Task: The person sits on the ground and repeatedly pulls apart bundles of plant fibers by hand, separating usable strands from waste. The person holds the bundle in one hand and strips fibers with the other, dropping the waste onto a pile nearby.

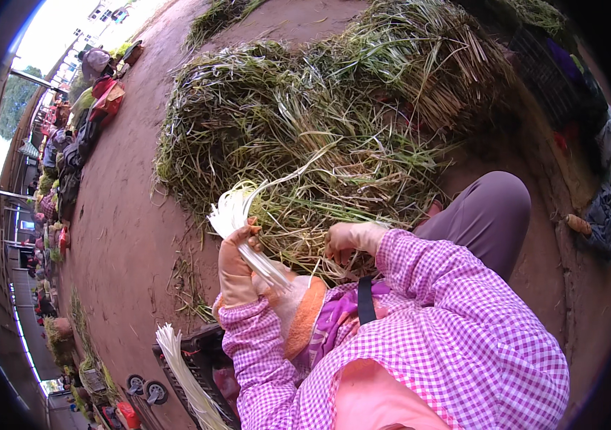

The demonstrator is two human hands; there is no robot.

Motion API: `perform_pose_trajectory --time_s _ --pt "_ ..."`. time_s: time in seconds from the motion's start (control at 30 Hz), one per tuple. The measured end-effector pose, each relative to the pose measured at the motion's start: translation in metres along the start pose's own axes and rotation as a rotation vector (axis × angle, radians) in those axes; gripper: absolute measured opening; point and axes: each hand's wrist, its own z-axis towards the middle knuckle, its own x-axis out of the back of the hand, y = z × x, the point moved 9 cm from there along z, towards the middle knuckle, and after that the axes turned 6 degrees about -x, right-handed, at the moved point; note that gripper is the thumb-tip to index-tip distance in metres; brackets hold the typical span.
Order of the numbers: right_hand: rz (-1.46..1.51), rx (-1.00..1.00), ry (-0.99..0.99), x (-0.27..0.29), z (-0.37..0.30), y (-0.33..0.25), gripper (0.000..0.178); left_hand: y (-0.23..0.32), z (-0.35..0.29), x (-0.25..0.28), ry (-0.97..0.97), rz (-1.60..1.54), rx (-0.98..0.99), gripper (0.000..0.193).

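My left hand (236, 262) is closed round a bunch of long, thin, whitish stalks (231, 209). Their pale ends fan out above the fist, and the other ends point down toward my lap. One longer yellow-green strand trails from the bunch to the upper right. To the right, my right hand (348, 238) is held low at the near edge of a heap of green and yellowing grassy leaves (248, 107). Its fingers are curled inward, and what they pinch, if anything, is hidden. An orange-edged cloth (307, 315) lies across my lap.
A dark crate (208, 362) stands by my left side, with another bunch of whitish stalks (185, 376) on it. Small wheels (146, 389) show farther left. Several people and goods line the far left. My bent knee (495, 204) rises at the right.
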Motion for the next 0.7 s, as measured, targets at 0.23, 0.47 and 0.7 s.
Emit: perform_pose_trajectory --time_s 0.23,0.47,0.7 --pt "1.122 0.377 0.718 0.193 -0.016 0.008 0.017 0.030 -0.047 -0.008 -0.035 -0.123 -0.118 0.022" --pt "1.254 0.105 0.658 0.204 0.087 0.010 0.041 0.034 -0.071 0.005 0.034 -0.266 -0.053 0.029" --pt "1.426 0.206 0.590 0.217 0.088 0.002 0.014 0.035 -0.086 0.029 0.041 -0.289 -0.008 0.033"
